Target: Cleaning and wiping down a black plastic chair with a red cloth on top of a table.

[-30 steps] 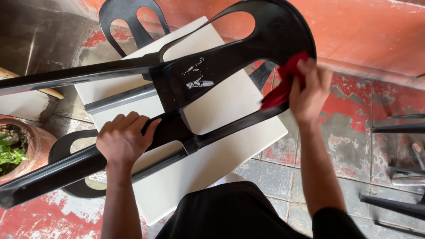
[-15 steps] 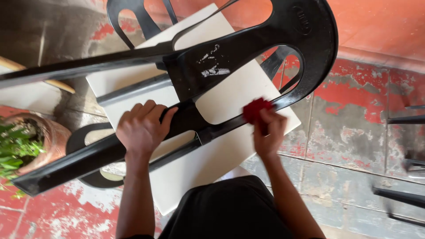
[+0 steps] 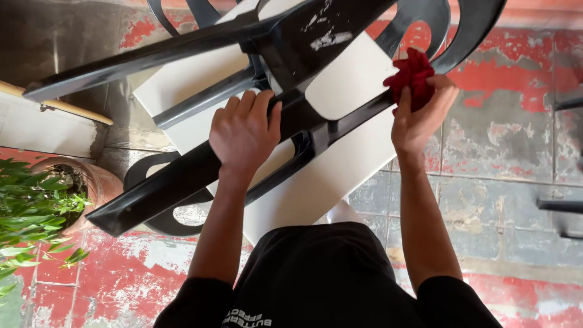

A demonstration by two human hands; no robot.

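Worn red floor; L grip round black chair (white scuffs), R clutching red rag.

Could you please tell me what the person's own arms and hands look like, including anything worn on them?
Both arms are bare from the upper arm down, ending in short black sleeves of a black top that carries some pale lettering low at the front. The left hand and right hand are ungloved, with no watch, ring or bracelet in view on either. The fingers are bare too.
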